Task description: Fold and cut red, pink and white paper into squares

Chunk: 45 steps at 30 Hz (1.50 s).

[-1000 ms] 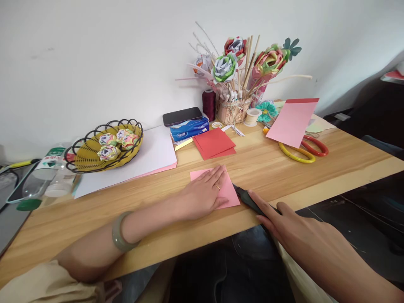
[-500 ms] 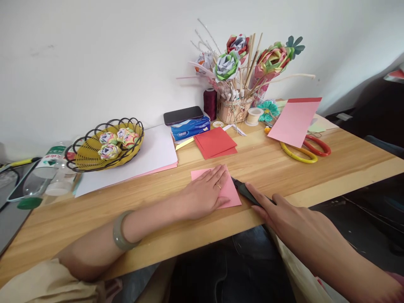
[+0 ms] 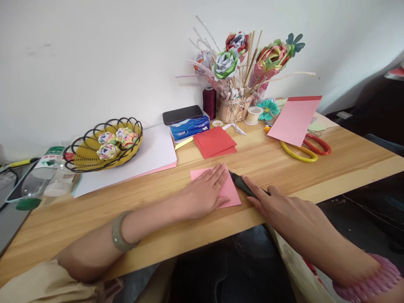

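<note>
A square of pink paper [image 3: 232, 194] lies near the table's front edge. My left hand [image 3: 206, 191] rests flat on it with the fingers stretched out, pressing it to the wood. In my right hand [image 3: 271, 204] is a dark utility knife [image 3: 244, 184], its tip at the right edge of the pink paper near the upper corner. The blade itself is too small to make out. Just behind the pink paper are red paper squares [image 3: 214, 142], stacked unevenly.
A yellow basket [image 3: 85, 158] with paper flowers stands on white sheets [image 3: 154, 147] at left. Behind are a phone [image 3: 183, 114] on a tissue pack [image 3: 189, 128], a thread spool [image 3: 209, 103] and a flower holder [image 3: 235, 110]. Scissors [image 3: 298, 152] lie at right under a pink sheet [image 3: 295, 120].
My right hand has moved a little away from me and to the left, carrying the knife up along the paper's right edge. The left hand has stayed in place.
</note>
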### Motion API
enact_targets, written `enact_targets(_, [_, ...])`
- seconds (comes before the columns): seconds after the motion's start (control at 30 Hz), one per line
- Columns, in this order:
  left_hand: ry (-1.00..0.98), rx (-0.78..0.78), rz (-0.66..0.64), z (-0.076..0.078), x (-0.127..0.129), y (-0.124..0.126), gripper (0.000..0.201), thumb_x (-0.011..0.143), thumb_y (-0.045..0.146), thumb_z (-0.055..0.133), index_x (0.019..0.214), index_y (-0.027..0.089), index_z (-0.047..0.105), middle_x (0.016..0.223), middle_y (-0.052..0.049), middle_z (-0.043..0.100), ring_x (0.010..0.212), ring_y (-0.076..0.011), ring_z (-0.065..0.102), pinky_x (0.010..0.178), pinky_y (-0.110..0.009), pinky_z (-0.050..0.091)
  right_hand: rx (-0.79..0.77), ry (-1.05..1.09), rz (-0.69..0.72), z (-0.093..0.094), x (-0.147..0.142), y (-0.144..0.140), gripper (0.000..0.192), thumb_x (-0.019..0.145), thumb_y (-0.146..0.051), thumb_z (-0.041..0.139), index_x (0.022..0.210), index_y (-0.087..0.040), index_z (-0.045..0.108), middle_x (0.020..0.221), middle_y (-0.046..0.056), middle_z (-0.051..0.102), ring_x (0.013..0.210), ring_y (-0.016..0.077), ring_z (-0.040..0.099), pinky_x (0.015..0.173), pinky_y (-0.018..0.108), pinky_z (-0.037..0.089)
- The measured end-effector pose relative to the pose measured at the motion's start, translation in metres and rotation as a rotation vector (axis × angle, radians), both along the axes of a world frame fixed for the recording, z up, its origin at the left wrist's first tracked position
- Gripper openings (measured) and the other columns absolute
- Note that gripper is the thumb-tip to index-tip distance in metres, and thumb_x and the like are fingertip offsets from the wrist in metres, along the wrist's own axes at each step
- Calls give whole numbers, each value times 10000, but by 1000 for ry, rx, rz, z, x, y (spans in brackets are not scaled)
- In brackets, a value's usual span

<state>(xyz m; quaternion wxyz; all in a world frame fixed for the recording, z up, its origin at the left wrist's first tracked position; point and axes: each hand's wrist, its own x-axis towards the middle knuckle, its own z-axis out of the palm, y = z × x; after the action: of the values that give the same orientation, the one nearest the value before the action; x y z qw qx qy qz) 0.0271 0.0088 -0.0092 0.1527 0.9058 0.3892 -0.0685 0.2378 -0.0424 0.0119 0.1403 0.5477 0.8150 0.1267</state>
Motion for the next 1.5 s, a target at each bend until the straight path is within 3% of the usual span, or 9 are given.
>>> enact_targets(0.2, [22, -25, 14, 3, 1, 0, 715, 983, 457, 290, 1481, 8, 40, 1545, -168, -62, 1436, -239, -50, 1183, -403, 93, 48, 42, 23, -2, 0, 5, 520, 939, -290, 425, 1443, -223, 314, 757, 42, 628, 496, 173, 615, 386, 238, 307])
enact_targets(0.43, [1, -19, 22, 1, 1, 0, 717, 979, 470, 287, 1485, 22, 46, 1548, -159, -52, 1436, -237, -48, 1183, -407, 104, -23, 62, -8, 3, -3, 13, 543, 954, -331, 395, 1468, -214, 262, 799, 56, 644, 582, 220, 655, 426, 276, 383])
enact_targets(0.67, [-63, -26, -1, 5, -2, 0, 709, 971, 478, 310, 1486, 41, 92, 1555, -159, 9, 1445, -237, -2, 1178, -412, 125, 44, 95, -36, -3, 8, 27, 529, 968, -387, 337, 1469, -232, 267, 780, 57, 648, 591, 222, 653, 427, 271, 372])
enact_targets(0.83, [-192, 15, 232, 9, -10, 7, 819, 845, 516, 561, 1464, 94, 230, 1532, -154, 239, 1412, -301, 191, 1130, -450, 250, 100, 180, -50, -11, 26, 23, 528, 975, -379, 306, 1479, -235, 246, 903, 69, 678, 618, 212, 666, 420, 287, 409])
enact_targets(0.93, [-320, 11, 425, 11, -19, 18, 817, 764, 404, 658, 1439, 136, 286, 1445, -140, 394, 1326, -313, 325, 1070, -455, 324, 129, 346, -55, -15, 37, 21, 508, 978, -397, 280, 1466, -258, 284, 1047, 81, 687, 695, 224, 686, 467, 311, 490])
enact_targets(1.03, [-432, -108, 580, 12, -30, 29, 723, 686, 243, 666, 1355, 150, 409, 1242, -114, 569, 1090, -274, 547, 878, -372, 462, 125, 465, -68, -17, 42, 21, 499, 970, -429, 285, 1447, -290, 326, 1090, 62, 690, 731, 236, 695, 494, 334, 535])
enact_targets(1.1, [-460, -178, 612, 11, -37, 35, 577, 667, 215, 649, 1227, 155, 520, 1009, -57, 656, 849, -211, 626, 677, -286, 484, 115, 511, -67, -17, 44, 21, 497, 967, -437, 289, 1436, -286, 354, 1114, 63, 686, 747, 241, 697, 517, 346, 553])
enact_targets(1.27, [-509, -238, 642, 11, -46, 40, 198, 627, 237, 689, 803, 170, 628, 775, 3, 670, 704, -169, 626, 540, -221, 418, 116, 595, -65, -20, 46, 20, 502, 967, -446, 282, 1431, -275, 366, 1181, 59, 657, 851, 249, 692, 608, 362, 577])
enact_targets(1.5, [-521, -270, 754, 19, -57, 28, 212, 797, 365, 554, 747, 166, 608, 615, -11, 657, 553, -165, 628, 513, -242, 451, 114, 667, -63, -20, 49, 20, 493, 964, -437, 298, 1425, -282, 377, 1196, 46, 648, 928, 253, 675, 677, 376, 578])
